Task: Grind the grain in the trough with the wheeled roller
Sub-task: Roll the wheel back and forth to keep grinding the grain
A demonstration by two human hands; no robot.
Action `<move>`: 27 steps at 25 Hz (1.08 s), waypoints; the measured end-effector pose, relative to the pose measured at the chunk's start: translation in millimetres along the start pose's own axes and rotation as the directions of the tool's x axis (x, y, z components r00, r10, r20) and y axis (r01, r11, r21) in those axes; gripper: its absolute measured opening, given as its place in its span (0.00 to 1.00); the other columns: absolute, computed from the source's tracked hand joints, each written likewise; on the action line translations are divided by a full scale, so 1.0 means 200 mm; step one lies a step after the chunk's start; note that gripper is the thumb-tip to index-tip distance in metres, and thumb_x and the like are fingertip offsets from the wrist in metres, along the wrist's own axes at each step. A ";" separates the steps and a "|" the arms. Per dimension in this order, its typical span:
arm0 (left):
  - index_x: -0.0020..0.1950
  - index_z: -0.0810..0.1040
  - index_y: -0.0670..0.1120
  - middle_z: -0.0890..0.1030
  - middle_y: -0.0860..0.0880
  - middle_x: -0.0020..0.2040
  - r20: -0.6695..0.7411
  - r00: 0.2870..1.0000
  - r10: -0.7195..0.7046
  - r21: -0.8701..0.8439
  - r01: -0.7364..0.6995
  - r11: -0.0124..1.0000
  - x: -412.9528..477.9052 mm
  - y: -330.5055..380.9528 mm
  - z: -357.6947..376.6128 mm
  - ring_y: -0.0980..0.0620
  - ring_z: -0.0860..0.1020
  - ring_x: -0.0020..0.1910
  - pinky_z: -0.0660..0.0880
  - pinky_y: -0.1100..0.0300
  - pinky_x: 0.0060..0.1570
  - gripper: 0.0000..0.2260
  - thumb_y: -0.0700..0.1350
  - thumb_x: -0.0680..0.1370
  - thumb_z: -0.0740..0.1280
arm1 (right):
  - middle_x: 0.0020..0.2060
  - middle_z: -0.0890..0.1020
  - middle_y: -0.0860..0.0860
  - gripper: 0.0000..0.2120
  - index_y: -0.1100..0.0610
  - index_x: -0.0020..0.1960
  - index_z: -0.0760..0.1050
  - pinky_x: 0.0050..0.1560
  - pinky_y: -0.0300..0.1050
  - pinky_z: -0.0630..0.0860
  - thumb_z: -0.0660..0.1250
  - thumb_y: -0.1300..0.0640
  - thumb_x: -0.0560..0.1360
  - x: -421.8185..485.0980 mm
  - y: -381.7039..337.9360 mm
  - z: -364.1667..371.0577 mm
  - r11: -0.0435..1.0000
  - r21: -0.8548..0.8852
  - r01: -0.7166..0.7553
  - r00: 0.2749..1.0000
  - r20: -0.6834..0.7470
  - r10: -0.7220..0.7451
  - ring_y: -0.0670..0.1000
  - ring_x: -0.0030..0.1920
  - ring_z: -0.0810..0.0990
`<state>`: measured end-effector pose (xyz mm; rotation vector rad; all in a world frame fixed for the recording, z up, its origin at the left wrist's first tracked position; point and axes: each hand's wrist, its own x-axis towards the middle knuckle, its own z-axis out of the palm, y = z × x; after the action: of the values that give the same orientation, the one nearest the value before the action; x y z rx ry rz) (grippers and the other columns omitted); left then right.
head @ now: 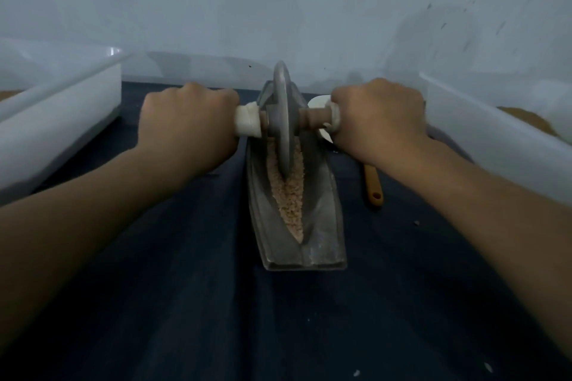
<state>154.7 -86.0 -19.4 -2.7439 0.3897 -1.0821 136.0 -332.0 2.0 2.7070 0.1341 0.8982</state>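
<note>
A grey metal boat-shaped trough (pixel 322 226) lies lengthwise on the dark table, its narrow groove filled with pale crushed grain (pixel 289 195). The wheeled roller (pixel 283 108), a thin grey disc on an axle with white handle ends, stands upright in the groove at the trough's middle to far part. My left hand (pixel 185 124) grips the left handle, and my right hand (pixel 377 120) grips the right handle. The far end of the trough is hidden behind the disc.
A white plastic bin (pixel 58 120) stands at the left and another white bin (pixel 501 139) holding brown grain at the right. A spatula with a yellow-brown handle (pixel 373 185) lies right of the trough. A pale wall closes the back. A few crumbs dot the table.
</note>
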 end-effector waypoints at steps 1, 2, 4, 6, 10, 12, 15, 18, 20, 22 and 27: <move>0.38 0.70 0.51 0.69 0.48 0.31 0.003 1.000 -0.012 -0.007 0.012 1.000 0.05 0.01 0.03 0.46 0.68 0.27 0.58 0.60 0.28 0.08 0.48 0.73 0.68 | 0.28 0.66 0.48 0.14 0.50 0.35 0.65 0.28 0.38 0.57 0.70 0.50 0.71 0.06 -0.01 0.05 1.000 0.010 -0.020 1.000 0.005 0.020 0.52 0.26 0.66; 0.40 0.72 0.50 0.70 0.47 0.32 0.005 1.000 -0.012 -0.013 0.012 1.000 0.09 0.02 0.04 0.43 0.72 0.29 0.61 0.58 0.29 0.06 0.48 0.74 0.68 | 0.28 0.66 0.48 0.11 0.50 0.38 0.67 0.29 0.39 0.56 0.69 0.50 0.72 0.10 -0.01 0.07 0.999 0.024 -0.041 0.999 0.006 0.041 0.54 0.28 0.68; 0.44 0.75 0.49 0.69 0.47 0.33 0.004 1.000 0.016 -0.015 -0.016 1.000 0.13 0.03 0.00 0.40 0.76 0.33 0.63 0.56 0.31 0.04 0.48 0.74 0.68 | 0.30 0.69 0.48 0.08 0.50 0.40 0.69 0.29 0.40 0.57 0.67 0.50 0.73 0.08 0.00 0.08 0.995 0.068 -0.071 0.997 0.017 0.070 0.55 0.32 0.71; 0.45 0.74 0.49 0.69 0.47 0.33 0.004 0.997 0.077 0.003 -0.077 0.997 0.10 0.04 -0.08 0.40 0.76 0.34 0.62 0.56 0.31 0.05 0.48 0.74 0.67 | 0.33 0.73 0.49 0.10 0.49 0.40 0.68 0.30 0.43 0.61 0.66 0.47 0.74 -0.04 0.00 0.04 0.990 0.122 -0.070 0.996 0.070 0.062 0.56 0.35 0.74; 0.38 0.59 0.51 0.65 0.50 0.28 -0.078 0.971 0.224 0.054 -0.220 0.974 -0.11 -0.02 -0.30 0.45 0.67 0.24 0.55 0.61 0.28 0.17 0.48 0.69 0.70 | 0.26 0.65 0.46 0.11 0.44 0.37 0.59 0.27 0.41 0.56 0.56 0.38 0.69 -0.35 0.05 -0.19 0.987 0.160 0.009 0.999 0.042 -0.016 0.55 0.27 0.67; 0.38 0.58 0.53 0.69 0.48 0.28 -0.096 0.963 0.250 0.061 -0.245 0.968 -0.16 -0.07 -0.36 0.42 0.71 0.24 0.59 0.59 0.28 0.18 0.50 0.67 0.70 | 0.23 0.63 0.45 0.11 0.42 0.37 0.58 0.27 0.37 0.55 0.55 0.37 0.65 -0.41 0.07 -0.28 0.981 0.190 0.049 0.999 -0.019 -0.046 0.53 0.23 0.63; 0.37 0.65 0.52 0.70 0.47 0.28 -0.004 0.980 0.198 0.096 -0.196 0.976 -0.14 -0.05 -0.30 0.40 0.73 0.25 0.61 0.57 0.29 0.14 0.48 0.66 0.71 | 0.23 0.61 0.46 0.12 0.45 0.34 0.59 0.27 0.36 0.54 0.56 0.39 0.66 -0.37 0.07 -0.22 0.992 0.125 0.013 1.000 -0.007 -0.012 0.50 0.21 0.59; 0.40 0.73 0.49 0.68 0.47 0.29 0.022 0.995 0.093 0.131 -0.095 0.987 0.02 0.03 -0.14 0.44 0.71 0.26 0.57 0.59 0.29 0.05 0.43 0.70 0.69 | 0.28 0.69 0.49 0.14 0.47 0.34 0.61 0.28 0.41 0.58 0.63 0.43 0.71 -0.15 0.03 0.00 0.994 0.076 -0.075 0.996 0.042 0.072 0.54 0.27 0.68; 0.43 0.76 0.48 0.66 0.47 0.30 0.025 0.996 0.082 0.131 -0.085 0.988 0.18 0.06 -0.06 0.45 0.68 0.29 0.56 0.59 0.29 0.03 0.41 0.72 0.67 | 0.32 0.73 0.50 0.09 0.49 0.39 0.70 0.30 0.42 0.63 0.65 0.46 0.73 0.00 0.01 0.12 0.985 0.113 -0.130 0.988 0.102 0.118 0.55 0.33 0.73; 0.45 0.77 0.48 0.74 0.45 0.35 0.046 0.994 0.102 0.137 -0.108 0.985 0.28 0.09 -0.04 0.41 0.76 0.35 0.61 0.57 0.32 0.04 0.40 0.73 0.67 | 0.34 0.75 0.50 0.07 0.50 0.43 0.75 0.32 0.44 0.66 0.64 0.48 0.75 0.06 0.02 0.17 0.968 0.188 -0.167 0.980 0.139 0.142 0.56 0.35 0.74; 0.45 0.73 0.50 0.74 0.46 0.34 0.036 0.992 0.123 0.033 -0.124 0.992 0.00 0.02 -0.15 0.39 0.78 0.35 0.63 0.55 0.32 0.04 0.47 0.74 0.67 | 0.29 0.66 0.47 0.17 0.46 0.34 0.60 0.28 0.41 0.54 0.66 0.43 0.73 -0.15 0.05 -0.06 0.990 0.138 0.001 0.998 0.056 -0.008 0.49 0.27 0.61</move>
<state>133.6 -91.7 1.7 -2.6641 0.5234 -1.0008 103.5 -343.3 -2.9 2.8554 0.1976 0.8399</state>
